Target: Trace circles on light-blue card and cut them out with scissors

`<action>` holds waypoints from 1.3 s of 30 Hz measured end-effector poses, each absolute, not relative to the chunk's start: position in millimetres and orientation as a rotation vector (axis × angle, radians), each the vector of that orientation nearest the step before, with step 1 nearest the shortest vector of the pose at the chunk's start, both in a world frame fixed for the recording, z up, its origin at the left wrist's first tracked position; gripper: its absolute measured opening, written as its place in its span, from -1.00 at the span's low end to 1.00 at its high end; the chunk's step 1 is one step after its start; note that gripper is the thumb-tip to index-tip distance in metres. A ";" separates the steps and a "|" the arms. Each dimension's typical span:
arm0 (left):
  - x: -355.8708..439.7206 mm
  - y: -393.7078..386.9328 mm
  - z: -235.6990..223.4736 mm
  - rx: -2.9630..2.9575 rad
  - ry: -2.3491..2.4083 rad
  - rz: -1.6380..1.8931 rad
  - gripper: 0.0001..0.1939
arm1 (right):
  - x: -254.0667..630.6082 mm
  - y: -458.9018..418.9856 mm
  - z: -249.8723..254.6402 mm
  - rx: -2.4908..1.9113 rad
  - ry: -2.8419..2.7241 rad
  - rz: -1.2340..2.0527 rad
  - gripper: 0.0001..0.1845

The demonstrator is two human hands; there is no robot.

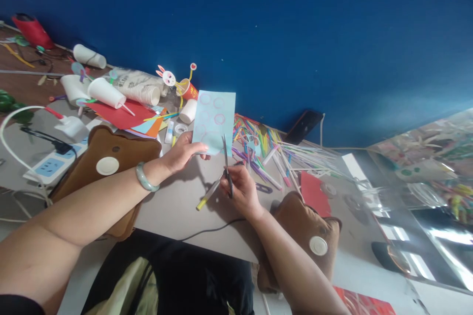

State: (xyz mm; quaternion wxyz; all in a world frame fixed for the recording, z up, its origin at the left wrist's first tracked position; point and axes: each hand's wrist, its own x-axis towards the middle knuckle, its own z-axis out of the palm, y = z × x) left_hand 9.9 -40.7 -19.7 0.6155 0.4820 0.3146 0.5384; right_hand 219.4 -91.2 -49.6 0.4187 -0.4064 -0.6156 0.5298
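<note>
A light blue sheet of paper [212, 128] with several pink circles drawn on it is raised above the table. My left hand [184, 151] pinches its lower left corner between thumb and fingers; a pale jade bangle circles that wrist. In my right hand [242, 189] is a pair of scissors [226, 160], fingers round the handles, blades pointing up at the sheet's lower right edge. Whether the blades touch the paper I cannot tell. Below lies a marker with a yellow end [202, 203], partly behind my right hand.
White paper cups [107, 92], red paper [114, 114] and a rabbit-face cup craft [187, 88] stand at the back left. Coloured sticks and markers [273, 157] spread on the right. Brown cushions [123, 145] flank the table, with a power strip [55, 162] at left. A blue wall rises behind.
</note>
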 end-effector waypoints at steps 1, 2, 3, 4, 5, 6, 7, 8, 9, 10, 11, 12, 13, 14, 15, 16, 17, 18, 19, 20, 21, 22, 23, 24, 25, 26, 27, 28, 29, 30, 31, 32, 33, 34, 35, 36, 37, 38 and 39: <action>10.0 -40.1 -19.9 1.094 0.734 1.240 -0.81 | 219.1 -91.2 -49.3 -1.019 -1.540 1.331 -0.53; 10.2 -39.6 -20.3 1.082 0.746 1.237 -0.79 | 218.8 -91.2 -49.1 -1.019 -1.537 1.334 -0.53; 10.3 -39.2 -20.8 1.074 0.761 1.234 -0.78 | 218.6 -91.2 -49.0 -1.022 -1.534 1.336 -0.54; 10.5 -38.7 -21.4 1.067 0.777 1.233 -0.77 | 218.6 -91.1 -49.0 -1.025 -1.532 1.336 -0.54; 10.7 -38.3 -22.1 1.062 0.791 1.234 -0.76 | 218.6 -91.0 -49.1 -1.031 -1.532 1.333 -0.54; 11.0 -37.9 -22.8 1.059 0.802 1.237 -0.74 | 218.8 -90.9 -49.4 -1.038 -1.533 1.327 -0.54; 11.3 -37.5 -23.5 1.058 0.811 1.243 -0.73 | 219.0 -90.7 -49.7 -1.045 -1.535 1.321 -0.54; 11.5 -37.0 -24.2 1.058 0.816 1.251 -0.73 | 219.2 -90.6 -50.0 -1.050 -1.536 1.318 -0.54; 11.7 -36.5 -24.8 1.061 0.818 1.256 -0.72 | 219.3 -90.5 -50.2 -1.051 -1.538 1.319 -0.54; 11.8 -36.1 -25.4 1.065 0.817 1.258 -0.71 | 219.4 -90.5 -50.4 -1.049 -1.537 1.323 -0.54; 11.9 -35.7 -25.9 1.068 0.813 1.256 -0.70 | 219.4 -90.5 -50.5 -1.045 -1.534 1.328 -0.54; 11.8 -35.3 -26.2 1.068 0.810 1.252 -0.68 | 219.3 -90.6 -50.4 -1.041 -1.528 1.333 -0.55; 11.7 -35.1 -26.5 1.066 0.810 1.245 -0.67 | 219.1 -90.8 -50.3 -1.041 -1.523 1.336 -0.55; 11.6 -35.0 -26.5 1.065 0.811 1.239 -0.66 | 219.0 -90.9 -50.2 -1.044 -1.520 1.337 -0.55; 11.6 -35.0 -26.4 1.065 0.814 1.234 -0.65 | 219.0 -91.0 -50.1 -1.050 -1.518 1.336 -0.55; 11.6 -35.1 -26.1 1.068 0.817 1.231 -0.64 | 219.1 -91.1 -50.1 -1.055 -1.519 1.334 -0.55; 11.7 -35.4 -25.8 1.071 0.820 1.231 -0.63 | 219.3 -91.0 -50.2 -1.058 -1.524 1.330 -0.56; 11.9 -35.8 -25.4 1.075 0.825 1.232 -0.63 | 219.7 -90.8 -50.5 -1.060 -1.532 1.324 -0.56; 12.1 -36.3 -25.1 1.078 0.830 1.231 -0.62 | 220.2 -90.6 -50.9 -1.060 -1.541 1.318 -0.56; 12.3 -36.9 -24.9 1.082 0.836 1.228 -0.62 | 220.8 -90.3 -51.4 -1.058 -1.551 1.312 -0.56; 12.4 -37.6 -24.7 1.090 0.842 1.223 -0.62 | 221.4 -90.1 -51.9 -1.055 -1.559 1.307 -0.56; 12.4 -38.3 -24.6 1.102 0.846 1.216 -0.62 | 222.0 -89.9 -52.4 -1.050 -1.566 1.304 -0.56; 12.4 -38.9 -24.6 1.118 0.845 1.210 -0.63 | 222.6 -89.8 -52.7 -1.044 -1.572 1.306 -0.55; 12.3 -39.5 -24.4 1.140 0.841 1.204 -0.63 | 223.1 -89.8 -53.0 -1.037 -1.578 1.309 -0.55; 12.1 -40.1 -24.1 1.165 0.837 1.199 -0.63 | 223.6 -89.8 -53.3 -1.030 -1.583 1.313 -0.55; 12.0 -40.5 -23.7 1.191 0.836 1.197 -0.62 | 224.0 -89.9 -53.5 -1.025 -1.588 1.315 -0.55; 11.9 -40.8 -23.2 1.214 0.837 1.196 -0.62 | 224.3 -89.9 -53.7 -1.021 -1.592 1.315 -0.54; 11.8 -41.1 -22.6 1.233 0.840 1.194 -0.61 | 224.5 -89.9 -53.9 -1.018 -1.594 1.312 -0.54; 11.8 -41.2 -21.9 1.247 0.843 1.191 -0.60 | 224.6 -89.8 -54.1 -1.012 -1.594 1.309 -0.54; 11.8 -41.4 -21.3 1.254 0.845 1.189 -0.60 | 224.6 -89.7 -54.2 -1.003 -1.594 1.308 -0.55; 11.9 -41.5 -20.8 1.255 0.845 1.187 -0.60 | 224.5 -89.6 -54.3 -0.992 -1.592 1.309 -0.55; 12.0 -41.6 -20.4 1.253 0.841 1.186 -0.60 | 224.4 -89.6 -54.2 -0.980 -1.590 1.312 -0.55; 12.2 -41.7 -20.1 1.252 0.836 1.184 -0.61 | 224.2 -89.5 -54.0 -0.971 -1.587 1.316 -0.55; 12.3 -41.7 -19.9 1.250 0.832 1.184 -0.61 | 224.0 -89.5 -53.6 -0.967 -1.584 1.320 -0.55; 12.5 -41.8 -19.7 1.250 0.828 1.183 -0.61 | 223.7 -89.6 -53.2 -0.967 -1.580 1.320 -0.54; 12.5 -41.9 -19.6 1.252 0.825 1.180 -0.62 | 223.4 -89.8 -52.7 -0.972 -1.576 1.320 -0.52; 12.5 -41.9 -19.6 1.255 0.825 1.177 -0.62 | 223.2 -89.9 -52.2 -0.977 -1.576 1.320 -0.51; 12.5 -42.0 -19.6 1.259 0.826 1.172 -0.63 | 222.9 -90.1 -51.8 -0.982 -1.577 1.319 -0.50; 12.4 -42.1 -19.6 1.264 0.830 1.167 -0.63 | 222.7 -90.2 -51.3 -0.986 -1.579 1.318 -0.49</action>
